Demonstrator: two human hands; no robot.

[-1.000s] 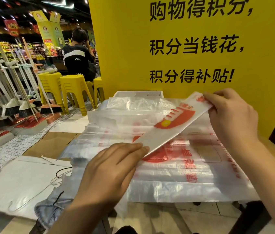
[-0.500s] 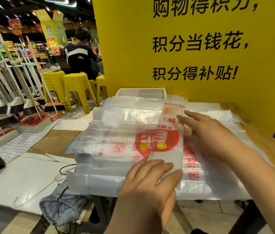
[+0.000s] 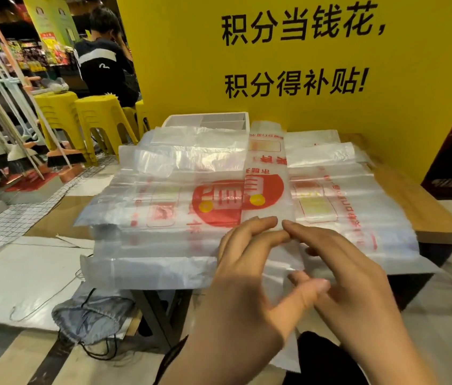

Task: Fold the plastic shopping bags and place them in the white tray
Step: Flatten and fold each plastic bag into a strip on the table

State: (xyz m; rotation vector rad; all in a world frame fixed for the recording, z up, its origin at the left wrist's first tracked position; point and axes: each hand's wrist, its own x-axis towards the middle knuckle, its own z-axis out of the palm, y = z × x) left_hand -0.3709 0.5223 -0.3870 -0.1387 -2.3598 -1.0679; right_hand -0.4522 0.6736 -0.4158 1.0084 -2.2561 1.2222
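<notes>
- Head view, nearest first: your left hand (image 3: 247,268) and right hand (image 3: 338,262) sit side by side at the near end of the folded bag strip (image 3: 268,173), index fingertips almost meeting on top of the plastic.
- Both sets of fingers lie straight and flat on the film, nothing curled round it. Your left thumb splays out wide toward the right hand. I can't tell whether either thumb is tucked under the strip.
- That strip is one shopping bag folded into a narrow band. It runs straight away from you across the stack of flat bags (image 3: 150,195), its near end hanging off the table (image 3: 425,207) edge under your hands.
- Step in hand, as I read it: the lengthwise folds are done, and you're set at the near end to shorten the band.
- Next move calls for lifting that near end and turning it over away from you, edges kept square. The film looks slippery, so pin the band as you go or it may skate on the stack and drag the bag beneath.
- Far end: the white tray (image 3: 205,120) waits at the back against the yellow board (image 3: 316,65), just past the strip's tip. The bag goes there once it's short enough for a compartment.
</notes>
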